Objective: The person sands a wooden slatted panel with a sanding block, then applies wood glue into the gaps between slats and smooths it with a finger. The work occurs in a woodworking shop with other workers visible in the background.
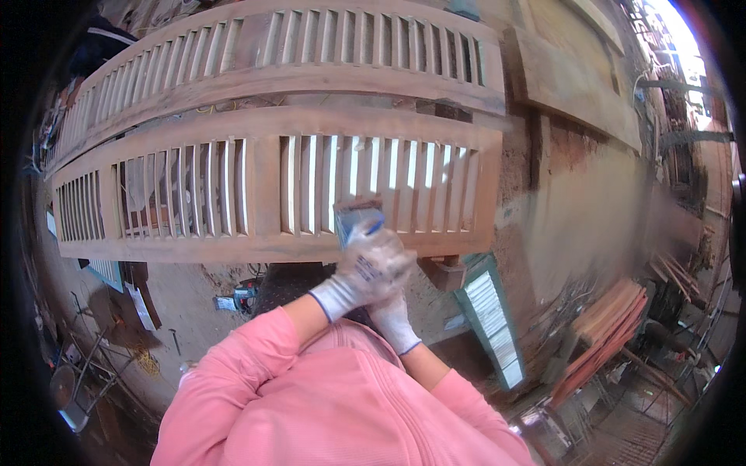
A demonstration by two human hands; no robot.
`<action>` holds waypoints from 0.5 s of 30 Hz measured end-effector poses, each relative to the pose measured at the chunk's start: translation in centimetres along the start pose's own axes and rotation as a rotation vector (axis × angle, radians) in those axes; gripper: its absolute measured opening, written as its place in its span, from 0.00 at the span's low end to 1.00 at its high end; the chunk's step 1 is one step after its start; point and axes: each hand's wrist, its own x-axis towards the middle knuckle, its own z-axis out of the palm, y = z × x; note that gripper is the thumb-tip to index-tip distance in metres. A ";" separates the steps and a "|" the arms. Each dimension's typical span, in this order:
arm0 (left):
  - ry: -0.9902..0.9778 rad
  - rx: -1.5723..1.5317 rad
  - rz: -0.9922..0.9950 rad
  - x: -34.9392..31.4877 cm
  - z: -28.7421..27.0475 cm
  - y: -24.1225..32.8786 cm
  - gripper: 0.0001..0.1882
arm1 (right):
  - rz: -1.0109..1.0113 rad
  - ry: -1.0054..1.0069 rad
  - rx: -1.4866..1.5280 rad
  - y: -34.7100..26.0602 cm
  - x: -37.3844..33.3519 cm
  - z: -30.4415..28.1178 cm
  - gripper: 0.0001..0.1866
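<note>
A wooden louvred shutter panel (264, 146) lies across in front of me, with rows of upright slats set in its frame. Over its near rail is my left hand (371, 264), in a white glove with a blue cuff, its fingers curled. From that hand a flat grey-blue piece with a brown edge (348, 217) sticks out onto the slats; its kind is not clear. My right hand (391, 313), gloved the same way, is tucked close against the left one, and its fingers are hidden. Both forearms come out of pink sleeves.
Beyond lies a second louvred panel (311, 80). A green-framed louvred piece (493, 326) leans below the near panel's right end. Stacked reddish boards (602, 334) stand at the right. A power tool (244, 295) and a hammer (175, 342) rest on the floor at left.
</note>
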 end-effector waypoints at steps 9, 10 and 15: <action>0.180 0.115 -0.026 12.5 -6.1 -12.6 0.11 | -0.126 0.157 0.541 -10.6 18.7 -6.3 0.22; 0.167 0.129 -0.051 14.4 -6.6 -13.5 0.11 | -0.048 0.150 0.524 -12.2 19.6 -7.7 0.21; 0.156 0.180 -0.066 12.1 -6.5 -11.6 0.11 | -0.035 0.084 0.467 -10.4 18.7 -6.0 0.21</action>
